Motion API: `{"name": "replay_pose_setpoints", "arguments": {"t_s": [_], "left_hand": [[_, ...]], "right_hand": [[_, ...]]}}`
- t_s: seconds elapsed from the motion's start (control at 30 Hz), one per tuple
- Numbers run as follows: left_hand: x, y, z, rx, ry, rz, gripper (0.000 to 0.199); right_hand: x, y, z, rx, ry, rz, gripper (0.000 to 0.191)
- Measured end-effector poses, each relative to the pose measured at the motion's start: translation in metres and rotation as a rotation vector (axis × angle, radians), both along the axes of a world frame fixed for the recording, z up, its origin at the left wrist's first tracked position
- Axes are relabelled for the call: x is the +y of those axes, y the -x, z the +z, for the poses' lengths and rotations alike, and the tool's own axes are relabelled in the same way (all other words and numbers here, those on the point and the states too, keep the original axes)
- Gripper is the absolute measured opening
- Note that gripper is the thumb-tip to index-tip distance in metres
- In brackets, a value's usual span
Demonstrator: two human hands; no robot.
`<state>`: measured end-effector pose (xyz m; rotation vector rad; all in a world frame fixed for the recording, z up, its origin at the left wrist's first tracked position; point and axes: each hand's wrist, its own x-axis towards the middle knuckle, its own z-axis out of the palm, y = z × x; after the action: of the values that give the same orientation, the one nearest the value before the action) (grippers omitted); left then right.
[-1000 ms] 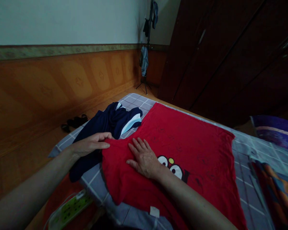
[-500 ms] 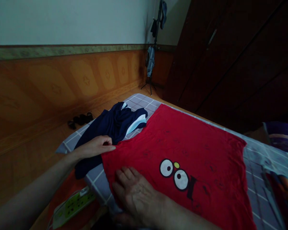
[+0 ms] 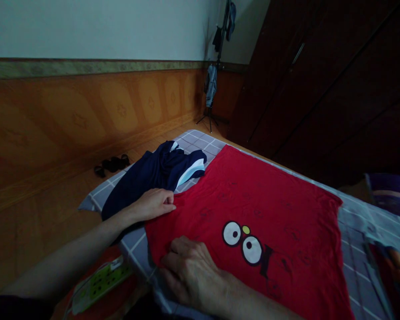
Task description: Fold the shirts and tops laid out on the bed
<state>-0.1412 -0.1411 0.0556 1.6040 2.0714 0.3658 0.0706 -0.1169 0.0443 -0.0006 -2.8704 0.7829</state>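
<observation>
A red T-shirt printed with two big cartoon eyes lies spread over the checked bed sheet. At its left edge, my left hand is closed with curled fingers on the red cloth. My right hand rests nearer to me, its fingers bent around the lower left part of the shirt; the fingertips are partly hidden. Beyond my left hand lies a crumpled navy garment with white and light blue trim, and my left wrist passes over its near part.
A green and white power strip sits below the bed's near left edge. Dark sandals lie on the wooden floor. A coat stand holds clothes in the far corner, beside a dark wardrobe. A purple item is at the right.
My left hand has moved right along the shirt's edge and its fingers have curled in. My right hand's fingers have gone from nearly flat to bent, and it has shifted slightly right.
</observation>
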Motion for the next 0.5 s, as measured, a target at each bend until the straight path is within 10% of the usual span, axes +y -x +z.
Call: {"name": "replay_pose_setpoints", "arguments": {"t_s": [0.3,0.5], "left_hand": [[-0.001,0.003,0.01,-0.9,0.036,0.163,0.034],[0.009,-0.005,0.002,-0.954,-0.145,0.253,0.054]], "right_hand": [[0.0,0.005,-0.015,-0.017,0.071,0.04,0.011],[-0.001,0.004,-0.018,-0.02,0.02,0.06,0.01]]}}
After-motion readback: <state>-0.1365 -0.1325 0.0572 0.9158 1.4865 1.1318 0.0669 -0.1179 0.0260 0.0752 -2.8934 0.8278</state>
